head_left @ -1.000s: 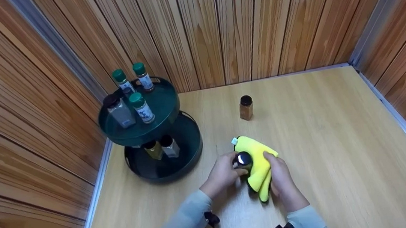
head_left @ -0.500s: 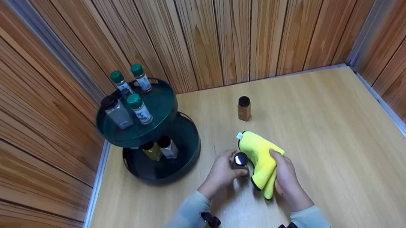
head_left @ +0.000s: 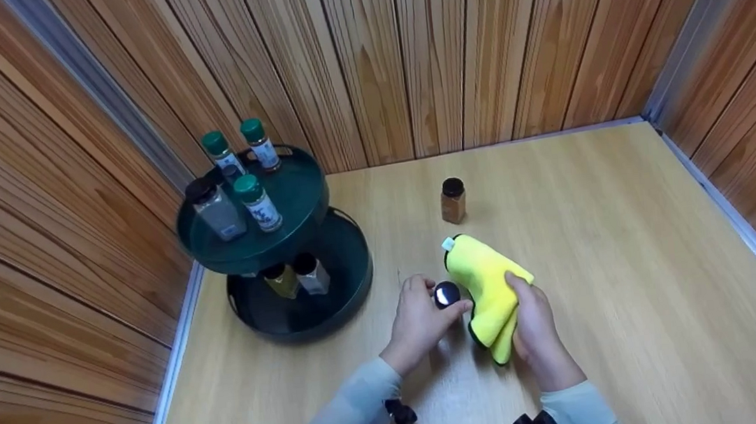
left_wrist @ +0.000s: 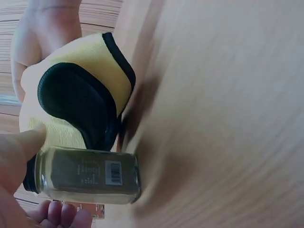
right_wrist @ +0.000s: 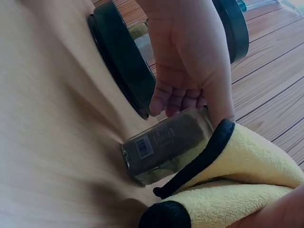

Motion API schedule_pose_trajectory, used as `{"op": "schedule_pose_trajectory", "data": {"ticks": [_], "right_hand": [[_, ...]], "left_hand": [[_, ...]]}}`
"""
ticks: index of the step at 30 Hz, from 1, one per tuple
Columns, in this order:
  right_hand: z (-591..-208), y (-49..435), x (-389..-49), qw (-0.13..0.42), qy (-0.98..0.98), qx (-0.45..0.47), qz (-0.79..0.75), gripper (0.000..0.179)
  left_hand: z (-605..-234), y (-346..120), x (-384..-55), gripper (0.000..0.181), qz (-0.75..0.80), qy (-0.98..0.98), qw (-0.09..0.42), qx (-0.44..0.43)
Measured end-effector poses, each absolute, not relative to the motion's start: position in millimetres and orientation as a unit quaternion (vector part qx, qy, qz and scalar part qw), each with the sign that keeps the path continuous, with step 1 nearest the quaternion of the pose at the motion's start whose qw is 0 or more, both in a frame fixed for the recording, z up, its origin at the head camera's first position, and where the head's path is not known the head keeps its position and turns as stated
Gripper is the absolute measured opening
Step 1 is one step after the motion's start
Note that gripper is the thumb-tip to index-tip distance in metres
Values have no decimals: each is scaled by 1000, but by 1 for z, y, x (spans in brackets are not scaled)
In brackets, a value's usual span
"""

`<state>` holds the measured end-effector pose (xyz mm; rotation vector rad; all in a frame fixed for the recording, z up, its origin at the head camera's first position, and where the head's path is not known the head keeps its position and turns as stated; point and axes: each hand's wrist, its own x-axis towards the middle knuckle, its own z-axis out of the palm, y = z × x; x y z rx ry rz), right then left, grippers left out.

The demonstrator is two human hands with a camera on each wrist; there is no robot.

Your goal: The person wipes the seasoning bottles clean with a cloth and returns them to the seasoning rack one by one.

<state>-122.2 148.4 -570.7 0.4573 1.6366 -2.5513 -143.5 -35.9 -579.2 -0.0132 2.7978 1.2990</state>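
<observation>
My left hand [head_left: 421,323] holds a clear glass spice jar [left_wrist: 85,175] by its upper part, thumb on one side and fingertips on the other. The jar has a black cap [head_left: 446,294], brownish contents and a small barcode label [right_wrist: 143,146]. Its base is close to the tabletop; whether it touches I cannot tell. On the right, my right hand [head_left: 538,335] grips a folded yellow cloth [head_left: 491,284] with black edging and a white tag. The cloth hangs right beside the jar, and in the right wrist view its edge overlaps part of the glass.
A dark green two-tier round rack [head_left: 303,237] stands at the left, with green-capped bottles [head_left: 259,202] and a black-capped jar [head_left: 216,209] on top, more jars [head_left: 312,274] below. Another brown spice jar [head_left: 453,202] stands behind the cloth. Wood-panel walls enclose the table.
The cloth has moved right and slightly back, away from the jar it was against. My left fingers have shifted on the jar, the thumb now stretched toward the cloth.
</observation>
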Motion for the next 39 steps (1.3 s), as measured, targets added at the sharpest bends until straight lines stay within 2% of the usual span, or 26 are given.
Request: {"op": "schedule_pose_trajectory", "data": {"ticks": [7,18,27,33,39], "right_hand": [[-565,145,-123,29,530,138,-836,45],[-557,142,-124,12,534,105,-839,42],[-547,131,-121,37,525,76,-847,38],[-565,123,-124,36,576,107,-810,36],[-595,121,-132,68,633,141,-758,36]], "left_hand": [[-573,-38,-147,60,428,902,56,3],[-569,-51,-153,41,458,882,83,75],[-564,-56,-157,36,456,875,95,130],[-562,-55,-157,34,416,895,94,131],[-561,-53,-157,28,381,910,86,138]]}}
